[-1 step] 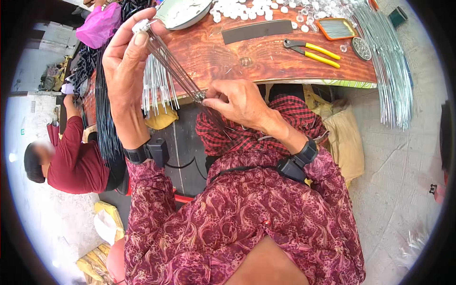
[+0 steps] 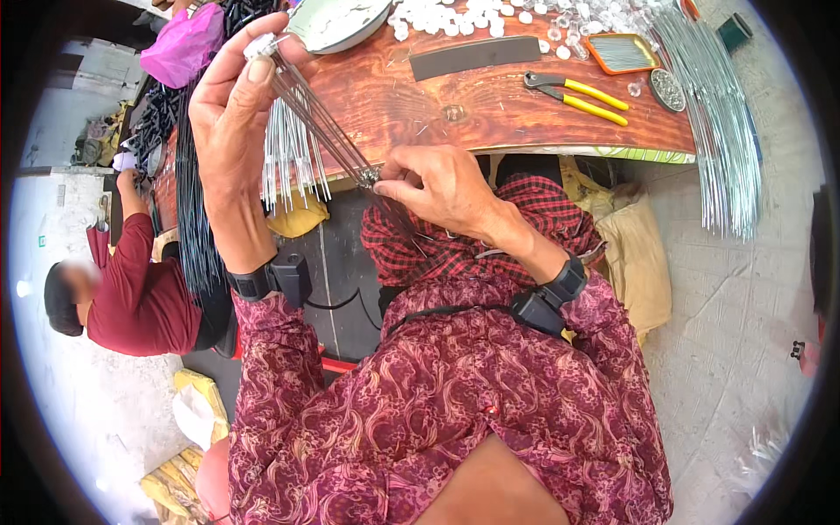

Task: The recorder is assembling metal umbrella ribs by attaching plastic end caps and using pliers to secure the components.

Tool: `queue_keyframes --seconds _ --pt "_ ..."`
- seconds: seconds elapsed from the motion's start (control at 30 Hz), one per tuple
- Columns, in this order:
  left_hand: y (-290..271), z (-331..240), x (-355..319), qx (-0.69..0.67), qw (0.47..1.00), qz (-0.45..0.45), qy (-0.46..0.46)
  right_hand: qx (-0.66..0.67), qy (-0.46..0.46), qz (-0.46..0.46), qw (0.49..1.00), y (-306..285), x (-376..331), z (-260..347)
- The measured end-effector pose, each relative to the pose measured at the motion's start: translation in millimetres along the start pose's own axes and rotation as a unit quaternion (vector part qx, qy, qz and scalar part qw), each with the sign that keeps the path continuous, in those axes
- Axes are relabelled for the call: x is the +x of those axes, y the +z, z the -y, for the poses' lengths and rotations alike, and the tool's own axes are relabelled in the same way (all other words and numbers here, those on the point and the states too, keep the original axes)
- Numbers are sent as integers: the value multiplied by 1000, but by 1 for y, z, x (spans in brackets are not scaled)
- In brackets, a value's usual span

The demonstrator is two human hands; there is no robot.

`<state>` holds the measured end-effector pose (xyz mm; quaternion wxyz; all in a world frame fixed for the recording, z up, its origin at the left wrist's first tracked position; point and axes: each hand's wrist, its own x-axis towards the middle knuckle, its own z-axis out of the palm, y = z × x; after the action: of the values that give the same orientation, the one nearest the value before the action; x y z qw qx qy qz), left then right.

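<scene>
High at the left, my left hand (image 2: 229, 131) is closed around a clear and white cap (image 2: 261, 47), pinched between thumb and fingers. Several thin metal rods (image 2: 317, 114) run from this cap down toward the right, in a loose bundle. Lower along them sits a small shiny metal piece (image 2: 366, 178). My right hand (image 2: 448, 188) has its thumb and fingertips pinched at that piece; its exact shape is partly hidden. Below it, the rods' lower ends hang over the red checked cloth (image 2: 490, 232) on my lap.
On the wooden table (image 2: 376, 114) lie yellow-handled pincers (image 2: 577, 94), a dark flat strip (image 2: 475, 59), white caps (image 2: 464, 21) and an orange-rimmed tray (image 2: 623, 52). Wire bundles (image 2: 713, 131) overhang its right end; black ones (image 2: 197, 210) hang at left. A co-worker (image 2: 144, 284) sits at left.
</scene>
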<state>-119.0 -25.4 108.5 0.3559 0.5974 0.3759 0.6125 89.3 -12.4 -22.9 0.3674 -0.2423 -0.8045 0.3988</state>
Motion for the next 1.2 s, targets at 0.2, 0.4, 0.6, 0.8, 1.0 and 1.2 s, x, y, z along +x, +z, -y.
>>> queue_keyframes --seconds 0.2,0.4,0.6,0.8,1.0,1.2 --pt "-5 2 -4 -9 1000 -11 -3 11 34 7 999 0 2 1" --pt "-14 4 2 25 999 16 -21 26 13 -16 999 2 9 0" --pt "-2 0 0 25 1000 -1 -15 -43 -15 -57 997 2 8 13" --pt "3 0 0 29 999 -4 -33 -102 -39 -75 991 4 4 25" --pt "1 -2 -1 10 999 0 -39 -125 -47 -83 988 7 5 32" --pt "-4 2 -1 20 999 5 -47 -149 -41 -65 986 6 1 34"
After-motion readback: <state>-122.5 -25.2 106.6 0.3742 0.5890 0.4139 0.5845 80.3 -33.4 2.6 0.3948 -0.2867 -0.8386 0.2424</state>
